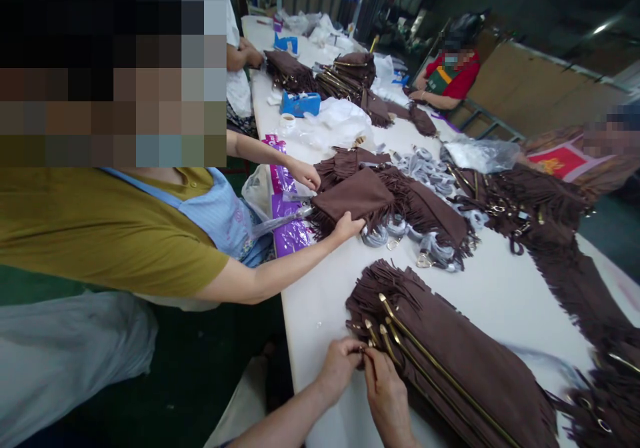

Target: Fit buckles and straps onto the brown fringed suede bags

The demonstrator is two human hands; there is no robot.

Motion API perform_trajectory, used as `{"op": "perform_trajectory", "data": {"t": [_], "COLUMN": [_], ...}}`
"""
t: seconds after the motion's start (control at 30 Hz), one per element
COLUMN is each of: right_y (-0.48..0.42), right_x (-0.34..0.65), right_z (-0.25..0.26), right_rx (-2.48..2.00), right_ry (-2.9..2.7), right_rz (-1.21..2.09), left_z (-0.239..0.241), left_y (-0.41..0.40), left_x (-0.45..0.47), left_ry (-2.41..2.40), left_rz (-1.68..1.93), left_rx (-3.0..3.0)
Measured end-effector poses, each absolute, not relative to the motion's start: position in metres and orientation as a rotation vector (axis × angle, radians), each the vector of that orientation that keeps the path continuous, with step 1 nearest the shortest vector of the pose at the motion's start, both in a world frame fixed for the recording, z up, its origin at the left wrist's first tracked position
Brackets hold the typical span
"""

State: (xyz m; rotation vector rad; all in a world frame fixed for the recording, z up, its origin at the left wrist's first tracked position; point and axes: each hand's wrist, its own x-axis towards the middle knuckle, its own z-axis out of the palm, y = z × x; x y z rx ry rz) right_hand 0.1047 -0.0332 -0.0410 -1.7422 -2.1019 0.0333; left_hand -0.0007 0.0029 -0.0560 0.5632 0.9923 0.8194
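At the front edge of the table, my left hand [339,369] and my right hand [386,385] meet with their fingertips pinched together. Something small and dark sits between them, too small to name. Just beyond my fingers lies a pile of brown fringed bags [450,341]. Gold-coloured zippers [440,381] run lengthwise along the bags' near side, and their fringe hangs at the far left end. My right hand is right against the zipper ends.
On my left a co-worker in an olive top [165,235] handles a brown fringed bag [353,198] over purple plastic packets [293,225]. Wrapped grey straps with metal clasps [433,248] lie mid-table. More brown bags [530,201], blue tape dispensers [300,104] and other people are farther off.
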Motion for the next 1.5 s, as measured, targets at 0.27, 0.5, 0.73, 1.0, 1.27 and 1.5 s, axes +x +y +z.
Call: {"op": "perform_trajectory", "data": {"t": [0.27,0.5,0.73,1.0,1.27,1.5], "right_y": [-0.031,-0.026,-0.021,-0.029,-0.031,-0.020], "right_x": [0.097,0.095,0.089,0.096,0.095,0.091], "right_z": [-0.037,-0.035,-0.034,-0.037,-0.041,-0.033], "right_rx": [-1.747,-1.749,-1.766,-1.774,-1.821,-1.780], "right_ry": [-2.146,-2.086,-2.132,-2.018,-1.949,-2.208], "right_rz": [-0.069,-0.099,-0.196,0.043,-0.023,-0.264], "left_z": [-0.068,-0.068,-0.072,-0.071,-0.069,-0.070], "left_y": [0.001,0.006,0.006,0.007,0.006,0.008], "left_x": [0.005,0.007,0.007,0.007,0.005,0.007], "left_ry": [1.026,1.061,1.095,1.095,1.057,1.116], "left_rz": [0.851,0.840,0.868,0.845,0.821,0.838], "left_rx": [0.604,0.634,0.658,0.601,0.552,0.595]}}
